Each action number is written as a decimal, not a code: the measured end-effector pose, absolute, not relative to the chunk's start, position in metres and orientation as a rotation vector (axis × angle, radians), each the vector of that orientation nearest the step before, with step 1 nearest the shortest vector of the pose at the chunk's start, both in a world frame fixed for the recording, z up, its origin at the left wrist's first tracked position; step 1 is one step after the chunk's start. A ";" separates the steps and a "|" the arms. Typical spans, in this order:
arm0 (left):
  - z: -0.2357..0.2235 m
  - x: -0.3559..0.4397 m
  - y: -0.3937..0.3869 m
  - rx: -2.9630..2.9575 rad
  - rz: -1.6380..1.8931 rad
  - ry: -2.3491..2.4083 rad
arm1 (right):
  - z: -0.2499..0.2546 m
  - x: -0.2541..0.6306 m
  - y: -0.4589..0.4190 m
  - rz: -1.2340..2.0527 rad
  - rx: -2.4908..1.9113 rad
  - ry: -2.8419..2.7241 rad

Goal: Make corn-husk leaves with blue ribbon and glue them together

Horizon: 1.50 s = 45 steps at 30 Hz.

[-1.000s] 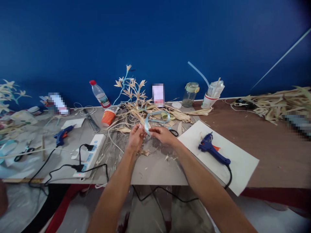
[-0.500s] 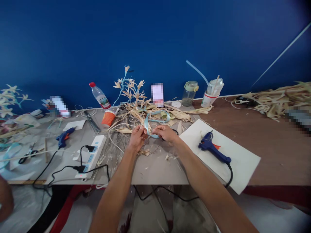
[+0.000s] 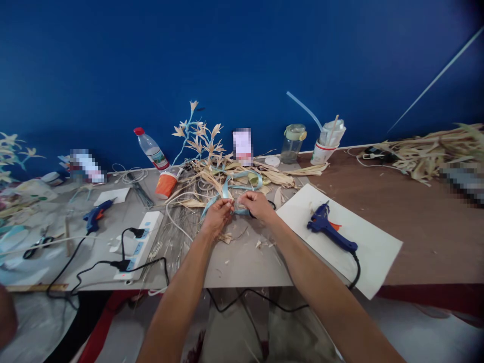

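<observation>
My left hand [image 3: 218,218] is closed, thumb and fingers pinched together at a light blue ribbon [image 3: 226,187] that runs down to the fingertips. More of this ribbon loops behind both hands. Close by on the right, my right hand [image 3: 257,205] pinches something too small to make out, its fingertips a short gap from the left ones. A heap of dry straw-coloured husk strips [image 3: 212,174] lies just beyond. Out of it rises a branch of pale husk flowers [image 3: 196,143] on light blue stems. Black scissor-like handles [image 3: 272,204] show partly beside the right hand.
On the right, a blue glue gun [image 3: 330,229] rests on a white board [image 3: 378,247]. To the left are a power strip [image 3: 141,242], an orange paper cup [image 3: 165,185], a tilted bottle [image 3: 153,151] and another glue gun [image 3: 96,216]. A jar [image 3: 292,146] stands behind.
My left hand has turned and lowered slightly, its fingertips now nearer the right hand's. A stretch of blue ribbon shows to its left. The view has shifted a little.
</observation>
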<state>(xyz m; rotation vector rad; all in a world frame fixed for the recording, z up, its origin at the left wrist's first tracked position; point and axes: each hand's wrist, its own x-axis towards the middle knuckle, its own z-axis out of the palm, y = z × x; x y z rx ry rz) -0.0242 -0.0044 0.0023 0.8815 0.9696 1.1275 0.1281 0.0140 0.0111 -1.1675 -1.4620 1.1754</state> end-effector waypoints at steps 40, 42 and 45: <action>0.008 -0.017 -0.015 1.052 0.882 0.815 | 0.003 0.130 0.018 0.581 -1.444 -1.276; 0.006 -0.019 -0.016 1.068 0.882 0.805 | 0.001 0.138 0.024 0.568 -1.458 -1.200; 0.006 -0.024 -0.014 1.046 0.920 0.769 | -0.001 0.161 0.035 0.568 -1.481 -0.979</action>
